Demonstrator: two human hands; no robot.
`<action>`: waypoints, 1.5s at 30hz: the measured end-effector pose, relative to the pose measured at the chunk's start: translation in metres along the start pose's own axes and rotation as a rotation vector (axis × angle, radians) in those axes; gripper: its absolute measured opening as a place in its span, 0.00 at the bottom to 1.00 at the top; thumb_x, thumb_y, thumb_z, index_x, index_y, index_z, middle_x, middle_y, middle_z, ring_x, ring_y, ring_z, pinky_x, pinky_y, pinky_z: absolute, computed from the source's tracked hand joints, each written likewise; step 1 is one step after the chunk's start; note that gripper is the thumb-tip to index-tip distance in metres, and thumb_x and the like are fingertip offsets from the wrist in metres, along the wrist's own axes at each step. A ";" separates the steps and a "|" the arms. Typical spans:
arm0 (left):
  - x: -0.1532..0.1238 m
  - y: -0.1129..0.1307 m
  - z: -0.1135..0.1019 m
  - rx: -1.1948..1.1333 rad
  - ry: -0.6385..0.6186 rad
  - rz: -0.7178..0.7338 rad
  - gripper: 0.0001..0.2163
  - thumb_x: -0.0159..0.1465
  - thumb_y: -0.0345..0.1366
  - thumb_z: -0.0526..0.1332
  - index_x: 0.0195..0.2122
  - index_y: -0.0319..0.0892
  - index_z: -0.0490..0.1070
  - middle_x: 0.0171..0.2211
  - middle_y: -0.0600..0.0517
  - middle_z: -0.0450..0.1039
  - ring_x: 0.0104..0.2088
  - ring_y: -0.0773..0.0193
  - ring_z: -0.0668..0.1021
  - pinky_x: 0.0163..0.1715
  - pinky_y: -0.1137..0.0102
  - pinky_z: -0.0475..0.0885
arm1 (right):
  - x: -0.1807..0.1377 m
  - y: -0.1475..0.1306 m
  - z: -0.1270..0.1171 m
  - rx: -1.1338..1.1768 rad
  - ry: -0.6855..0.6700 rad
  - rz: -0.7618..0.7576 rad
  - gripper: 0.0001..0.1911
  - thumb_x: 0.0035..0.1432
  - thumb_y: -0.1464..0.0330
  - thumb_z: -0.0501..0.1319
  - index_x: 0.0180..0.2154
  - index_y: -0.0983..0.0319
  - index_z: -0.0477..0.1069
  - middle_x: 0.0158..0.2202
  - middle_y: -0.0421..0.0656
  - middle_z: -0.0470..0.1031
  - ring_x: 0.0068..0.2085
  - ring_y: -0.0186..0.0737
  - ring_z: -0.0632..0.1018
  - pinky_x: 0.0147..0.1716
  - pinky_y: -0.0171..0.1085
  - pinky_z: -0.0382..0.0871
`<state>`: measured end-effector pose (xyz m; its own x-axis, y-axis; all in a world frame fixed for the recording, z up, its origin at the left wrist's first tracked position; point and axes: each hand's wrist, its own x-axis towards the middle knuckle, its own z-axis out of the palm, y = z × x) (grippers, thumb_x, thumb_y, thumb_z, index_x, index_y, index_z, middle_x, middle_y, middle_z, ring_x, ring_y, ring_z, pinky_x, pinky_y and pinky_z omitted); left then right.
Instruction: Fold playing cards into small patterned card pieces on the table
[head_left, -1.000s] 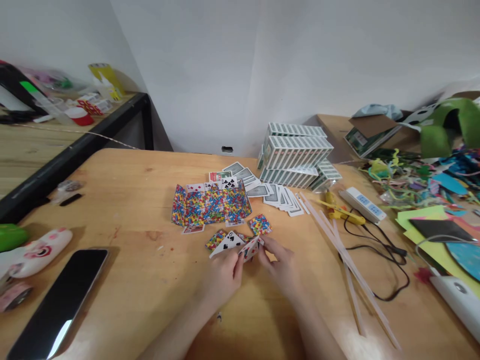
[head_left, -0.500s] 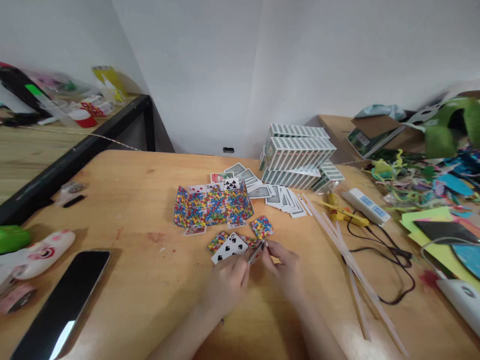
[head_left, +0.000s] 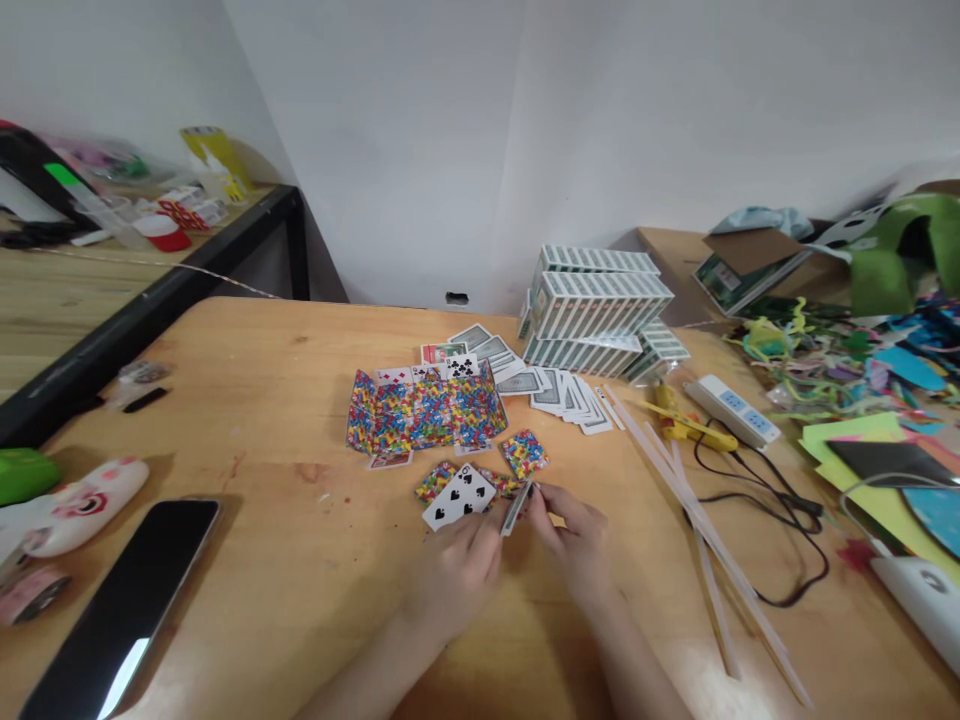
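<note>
Near the front of the table, my left hand (head_left: 454, 565) and my right hand (head_left: 576, 540) are closed on a playing card (head_left: 516, 510), seen almost edge-on between them. A six of spades (head_left: 459, 498) lies face up just beyond my left fingers, over a multicoloured piece (head_left: 433, 482); whether my left hand touches it I cannot tell. A square multicoloured piece (head_left: 525, 454) lies beyond my right fingers. Farther off stands a folded multicoloured panel (head_left: 427, 415), with playing cards sticking out along its top and bottom edges.
Loose cards (head_left: 566, 395) spread before stacked striped card boxes (head_left: 600, 305). On the right are clear glue sticks (head_left: 697, 515), a yellow glue gun (head_left: 686, 425), a power strip (head_left: 733, 410) and a black cable (head_left: 814, 570). A phone (head_left: 124, 610) lies at left.
The card between my hands has turned, and its face now shows less red and more grey. My right hand has shifted slightly to the right.
</note>
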<state>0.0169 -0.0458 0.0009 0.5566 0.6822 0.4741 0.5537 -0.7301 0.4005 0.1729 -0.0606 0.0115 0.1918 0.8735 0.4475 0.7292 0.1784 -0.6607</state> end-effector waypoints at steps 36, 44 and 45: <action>0.010 -0.002 -0.003 -0.446 0.047 -0.617 0.12 0.60 0.36 0.52 0.20 0.41 0.60 0.16 0.57 0.61 0.17 0.70 0.65 0.17 0.77 0.57 | 0.003 0.001 0.006 0.437 -0.276 0.302 0.14 0.53 0.70 0.54 0.40 0.63 0.73 0.34 0.45 0.78 0.33 0.40 0.77 0.34 0.37 0.70; 0.012 -0.003 0.000 -0.887 0.020 -0.770 0.12 0.57 0.42 0.57 0.24 0.38 0.68 0.19 0.53 0.68 0.21 0.67 0.70 0.20 0.75 0.64 | 0.009 -0.007 0.010 1.282 -0.225 0.836 0.15 0.53 0.60 0.56 0.37 0.61 0.73 0.37 0.48 0.77 0.38 0.45 0.77 0.34 0.41 0.71; 0.012 -0.003 0.000 -0.894 0.008 -0.778 0.13 0.57 0.43 0.57 0.22 0.38 0.67 0.18 0.54 0.68 0.21 0.67 0.70 0.20 0.75 0.64 | 0.008 -0.010 0.011 1.302 -0.259 0.883 0.15 0.52 0.59 0.57 0.36 0.62 0.73 0.35 0.48 0.78 0.36 0.45 0.77 0.32 0.40 0.70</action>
<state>0.0224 -0.0354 0.0052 0.2558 0.9572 -0.1353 0.1101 0.1102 0.9878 0.1599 -0.0504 0.0148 0.0202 0.9335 -0.3580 -0.6059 -0.2734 -0.7471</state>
